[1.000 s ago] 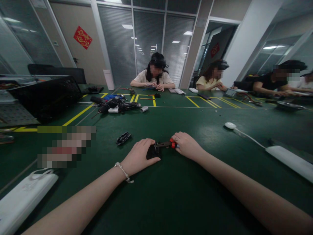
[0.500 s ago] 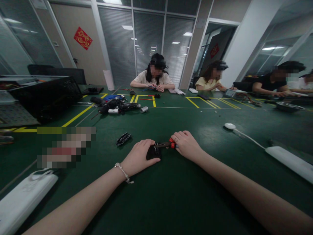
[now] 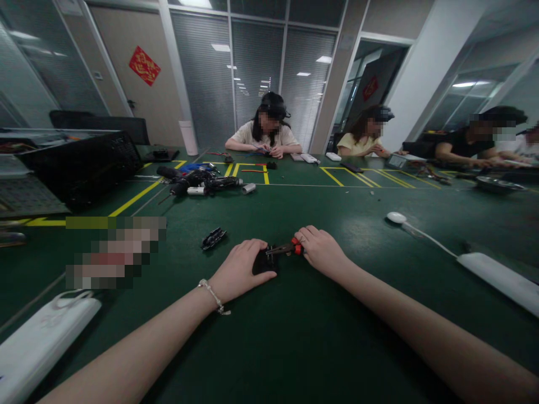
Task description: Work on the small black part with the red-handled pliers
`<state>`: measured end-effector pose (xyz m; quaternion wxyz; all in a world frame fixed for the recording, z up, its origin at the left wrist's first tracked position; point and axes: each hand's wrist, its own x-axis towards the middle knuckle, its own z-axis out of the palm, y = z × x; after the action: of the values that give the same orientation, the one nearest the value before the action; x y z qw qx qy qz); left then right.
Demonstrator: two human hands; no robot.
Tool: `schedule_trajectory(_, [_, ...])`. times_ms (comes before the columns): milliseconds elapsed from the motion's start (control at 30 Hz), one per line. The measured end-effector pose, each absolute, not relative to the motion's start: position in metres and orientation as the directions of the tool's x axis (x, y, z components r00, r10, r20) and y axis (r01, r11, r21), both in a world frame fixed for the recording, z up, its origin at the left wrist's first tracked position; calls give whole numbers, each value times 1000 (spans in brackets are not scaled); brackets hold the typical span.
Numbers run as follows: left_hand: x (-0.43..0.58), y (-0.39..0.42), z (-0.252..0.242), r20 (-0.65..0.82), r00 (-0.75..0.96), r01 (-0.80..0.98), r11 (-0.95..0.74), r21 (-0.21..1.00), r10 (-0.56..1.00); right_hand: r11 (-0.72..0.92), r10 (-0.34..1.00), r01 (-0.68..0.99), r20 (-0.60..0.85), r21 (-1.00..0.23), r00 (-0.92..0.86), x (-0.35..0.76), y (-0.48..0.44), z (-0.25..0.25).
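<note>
My left hand [image 3: 241, 264] grips a small black flat part [image 3: 265, 264] against the green table, thumb along its near edge and fingers at its far side. My right hand [image 3: 322, 251] is closed around the red handles of a pair of long-nose pliers [image 3: 285, 248]. The plier jaws point left and lie over the top of the black part; whether they pinch anything is too small to tell. Left of these, beyond my left hand, lies another black component [image 3: 214, 239] with shiny metal bits.
A heap of black tools and blue cable [image 3: 197, 180] lies farther back, beside small white cylinders [image 3: 249, 189]. White power strips [image 3: 46, 342] flank my arms, the right one [image 3: 492, 275] with a cord. A black computer case [image 3: 84, 168] stands left. Several people [image 3: 264, 132] sit opposite.
Hardly anything differs. The view has shifted very slightly; both hands, the pliers and the black part keep their places.
</note>
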<state>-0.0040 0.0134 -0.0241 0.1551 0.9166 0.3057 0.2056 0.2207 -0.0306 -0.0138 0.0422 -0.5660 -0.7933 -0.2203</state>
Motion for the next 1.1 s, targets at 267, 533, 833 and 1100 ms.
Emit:
schedule_trajectory(267, [-5,14,-23,262,728,503,-753,424,634,251,871,941,373,225,-321,224,-29,-18])
schedule_trajectory(533, [-4,13,-23,275,729,498,-761,416,627,264,866,930,362,256,-346,220,-31,-14])
schedule_trajectory(833, [-4,14,-23,284,730,499,-769,399,621,273,870,914,328,298,-367,221,-30,-14])
schedule_trajectory(1100, [-5,15,-25,268,730,500,-759,417,629,266,869,896,315,354,-383,221,-30,-16])
